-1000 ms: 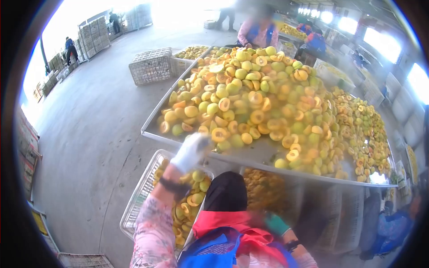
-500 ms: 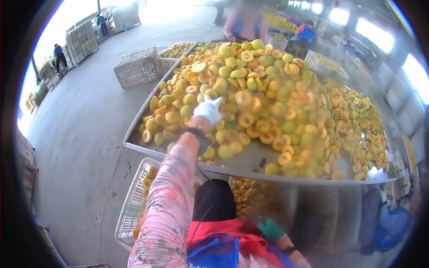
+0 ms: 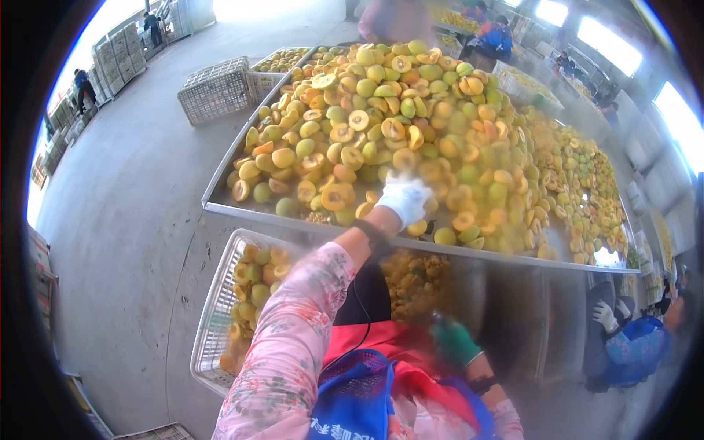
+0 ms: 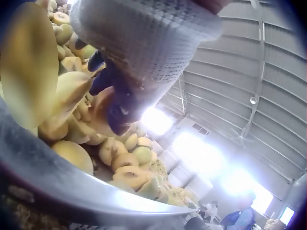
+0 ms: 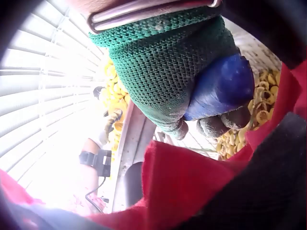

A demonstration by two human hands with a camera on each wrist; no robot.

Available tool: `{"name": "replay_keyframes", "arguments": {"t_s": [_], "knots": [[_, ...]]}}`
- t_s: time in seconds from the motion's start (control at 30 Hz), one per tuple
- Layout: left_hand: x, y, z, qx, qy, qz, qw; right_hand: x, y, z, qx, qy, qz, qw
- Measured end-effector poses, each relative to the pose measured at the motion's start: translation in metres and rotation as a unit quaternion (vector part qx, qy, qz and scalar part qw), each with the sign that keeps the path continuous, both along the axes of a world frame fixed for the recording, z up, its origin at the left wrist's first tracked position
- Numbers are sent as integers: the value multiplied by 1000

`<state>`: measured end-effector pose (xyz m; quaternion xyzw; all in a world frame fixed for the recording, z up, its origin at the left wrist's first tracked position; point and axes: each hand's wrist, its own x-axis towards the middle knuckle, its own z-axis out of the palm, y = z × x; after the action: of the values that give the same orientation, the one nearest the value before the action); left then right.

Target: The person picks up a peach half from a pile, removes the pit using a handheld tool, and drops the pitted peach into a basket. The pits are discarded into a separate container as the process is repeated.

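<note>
My left hand [image 3: 405,199], in a white glove with dark-coated fingers, reaches over the near edge of a metal table [image 3: 499,258] heaped with yellow peach halves [image 3: 433,95]. In the left wrist view its fingers curl down round a peach half [image 4: 101,108], just inside the metal rim. My right hand [image 5: 158,72], in a green glove with dark fingertips, stays low near my red apron [image 5: 177,187]. Its fingers wrap round a blue cylindrical piece like a handle [image 5: 223,88]; I cannot tell what tool it belongs to.
A white crate [image 3: 208,323] with peach halves stands below the table's left side. More peaches [image 3: 418,279] lie below the near edge. An upturned crate [image 3: 216,92] is at the far left corner. One person [image 3: 636,345] works at the right; another [image 3: 396,22] stands across the table.
My left hand went from above the crate forward into the pile, then shifted right and back towards the table's near edge. The right hand stays low by the apron.
</note>
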<state>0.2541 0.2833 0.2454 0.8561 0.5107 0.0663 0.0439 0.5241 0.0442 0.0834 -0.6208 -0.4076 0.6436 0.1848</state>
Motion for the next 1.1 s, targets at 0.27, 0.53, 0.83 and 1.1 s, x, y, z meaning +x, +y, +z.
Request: {"name": "replay_keyframes", "arguments": {"t_s": [0.27, 0.53, 0.83, 1.1], "knots": [[-7, -66, 3, -296, -556, 71, 773, -35, 7, 131, 142, 66, -111, 981], [-5, -149, -32, -467, -715, -41, 518, -68, 10, 171, 473, -98, 41, 875], [-3, -178, -42, 69, -443, -193, 873, -70, 3, 158, 469, -253, 128, 836], [14, -183, -50, -224, -556, -92, 795, -70, -10, 163, 439, -284, 155, 838]]}}
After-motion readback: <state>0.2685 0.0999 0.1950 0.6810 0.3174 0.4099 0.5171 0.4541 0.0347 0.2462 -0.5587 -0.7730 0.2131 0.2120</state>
